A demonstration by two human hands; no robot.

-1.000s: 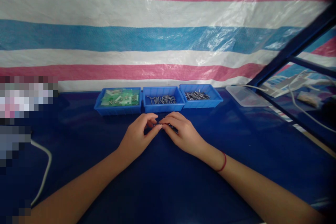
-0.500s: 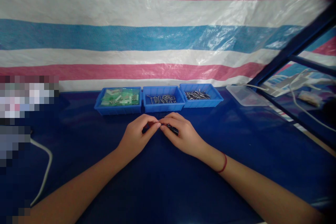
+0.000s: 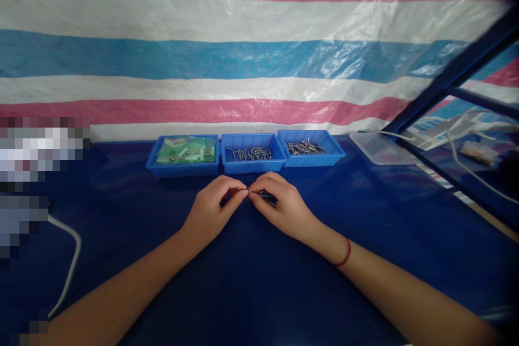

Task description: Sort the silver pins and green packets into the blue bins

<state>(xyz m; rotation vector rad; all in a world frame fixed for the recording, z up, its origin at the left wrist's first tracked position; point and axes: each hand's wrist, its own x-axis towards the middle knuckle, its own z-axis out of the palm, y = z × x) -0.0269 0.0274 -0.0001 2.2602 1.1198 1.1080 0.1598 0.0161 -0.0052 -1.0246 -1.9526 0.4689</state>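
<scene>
My left hand (image 3: pixel 214 208) and my right hand (image 3: pixel 279 203) meet fingertip to fingertip just above the dark blue table (image 3: pixel 251 281), in front of the middle bin. Both pinch a small dark metal part (image 3: pixel 265 196) between them; most of it lies under my right fingers. Its exact shape is too small to tell. Behind my hands stand three blue bins in a row: the left bin (image 3: pixel 184 155) holds green packets with small parts, the middle bin (image 3: pixel 251 153) holds loose screws, the right bin (image 3: pixel 310 147) holds a heap of metal pins.
A clear plastic lid or tray (image 3: pixel 379 147) lies right of the bins. A dark blue frame bar (image 3: pixel 454 73) slants across the right, with white cables (image 3: pixel 466 165) behind it. A white cable (image 3: pixel 67 270) curves at the left edge. A striped tarp (image 3: pixel 243 54) hangs behind the table.
Both hands stay in the same spot; the fingers have only shifted slightly around the small part, and the right fingertips now press closer to the left ones.
</scene>
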